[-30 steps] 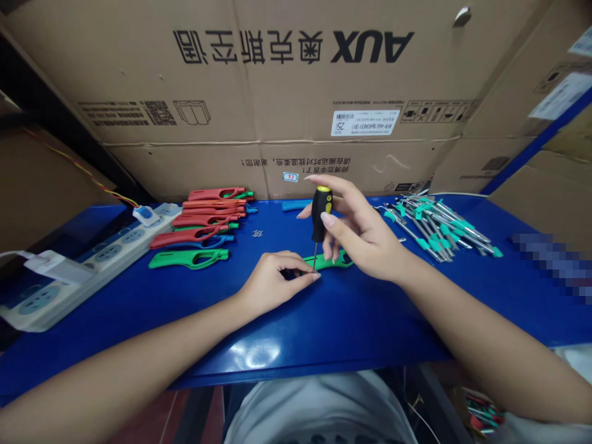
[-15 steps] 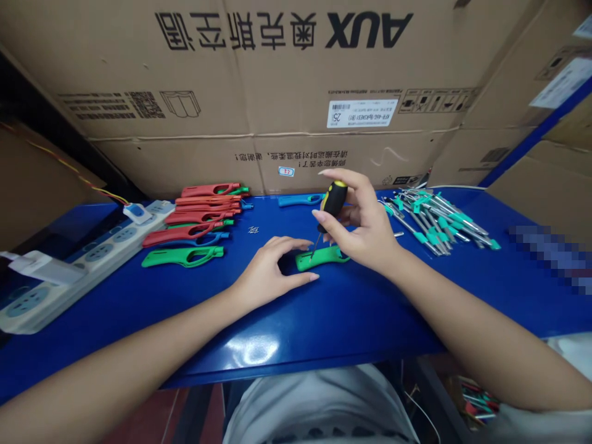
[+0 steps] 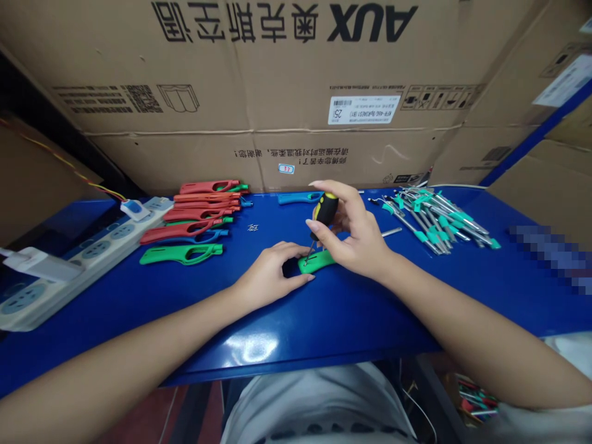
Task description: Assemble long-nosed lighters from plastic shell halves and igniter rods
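Observation:
A green lighter handle (image 3: 316, 261) lies flat on the blue table, its right part hidden behind my right hand. My left hand (image 3: 272, 271) curls around its left end, fingertips at the far edge and thumb at the near edge. With my right hand (image 3: 354, 231) I grip a small black-and-yellow screwdriver (image 3: 326, 209). Its shaft slants down and the tip meets the handle's left end. Whether a screw sits under the tip is too small to tell.
Red, orange, blue and green lighter handles (image 3: 185, 235) are stacked at the left beside a white power strip (image 3: 95, 250). Small screws (image 3: 252, 227) lie mid-table. A blue handle (image 3: 300, 198) is at the back. Metal lighter tubes with teal parts (image 3: 439, 219) pile up right. Cardboard (image 3: 277, 111) walls the back.
The screwdriver and my right hand have moved slightly left and down, with the tip now at the handle's left end. My left hand stays around that end.

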### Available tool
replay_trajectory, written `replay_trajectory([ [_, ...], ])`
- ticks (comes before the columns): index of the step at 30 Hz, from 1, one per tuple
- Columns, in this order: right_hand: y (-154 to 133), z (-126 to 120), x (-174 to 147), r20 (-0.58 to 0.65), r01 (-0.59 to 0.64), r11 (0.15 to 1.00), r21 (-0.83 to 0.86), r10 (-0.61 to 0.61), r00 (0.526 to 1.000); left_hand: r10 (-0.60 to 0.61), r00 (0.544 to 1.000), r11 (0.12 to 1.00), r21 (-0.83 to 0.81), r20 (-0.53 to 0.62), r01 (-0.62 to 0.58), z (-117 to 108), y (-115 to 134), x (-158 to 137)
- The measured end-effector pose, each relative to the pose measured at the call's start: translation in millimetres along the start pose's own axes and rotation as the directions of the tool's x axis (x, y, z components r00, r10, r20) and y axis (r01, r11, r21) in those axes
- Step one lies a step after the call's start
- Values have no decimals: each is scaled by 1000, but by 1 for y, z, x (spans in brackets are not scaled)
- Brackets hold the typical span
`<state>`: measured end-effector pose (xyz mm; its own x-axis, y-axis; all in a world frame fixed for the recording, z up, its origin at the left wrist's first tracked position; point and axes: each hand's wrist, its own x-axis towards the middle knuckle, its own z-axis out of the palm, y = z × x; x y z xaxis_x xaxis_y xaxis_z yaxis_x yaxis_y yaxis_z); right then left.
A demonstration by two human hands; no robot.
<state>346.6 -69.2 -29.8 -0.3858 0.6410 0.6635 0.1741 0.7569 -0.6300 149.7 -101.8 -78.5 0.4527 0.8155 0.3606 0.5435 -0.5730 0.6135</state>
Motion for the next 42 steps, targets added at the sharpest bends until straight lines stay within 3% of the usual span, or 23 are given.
replay_trajectory([
  [8, 3, 2, -2, 21, 65, 994, -88, -63, 998, -3, 1000, 1000, -9, 7, 4, 1, 0, 0],
  [12, 1, 1, -2, 127, 117, 987, -111, -102, 987, 6, 1000, 1000, -8, 16, -6, 1, 0, -1],
  [18, -3, -6, 4, 231, -24, 999, 23, 18, 973, 15, 1000, 1000, -21, 11, -14, 0, 3, -1],
  [21, -3, -8, 6, 169, 8, 990, -138, 16, 986, 20, 1000, 1000, -17, 2, -20, 1, 3, -1],
  [24, -4, -8, 6, 102, 103, 950, -293, -76, 992, 25, 1000, 1000, -16, -1, -25, 1, 1, 0],
  [26, -7, -8, 6, 122, 104, 964, -244, -76, 990, 30, 1000, 999, -16, 8, -30, 1, 2, 0],
  [30, -12, -7, 8, 242, -29, 1000, -11, 30, 970, 32, 999, 999, -7, 26, -32, 0, 3, 1],
  [33, -11, -8, 8, 176, 56, 976, -212, -18, 984, 35, 999, 999, 3, 27, -35, 0, 4, 0],
  [35, -10, -9, 7, 120, 145, 907, -396, -105, 987, 39, 999, 999, 8, 19, -39, 0, 5, -1],
  [37, -10, -10, 6, 119, 179, 875, -450, -140, 983, 49, 999, 999, 13, 16, -50, 0, 6, -1],
  [42, -12, -9, 8, 285, 105, 988, -115, -69, 956, 70, 996, 998, 3, 64, -70, -2, 8, 0],
])
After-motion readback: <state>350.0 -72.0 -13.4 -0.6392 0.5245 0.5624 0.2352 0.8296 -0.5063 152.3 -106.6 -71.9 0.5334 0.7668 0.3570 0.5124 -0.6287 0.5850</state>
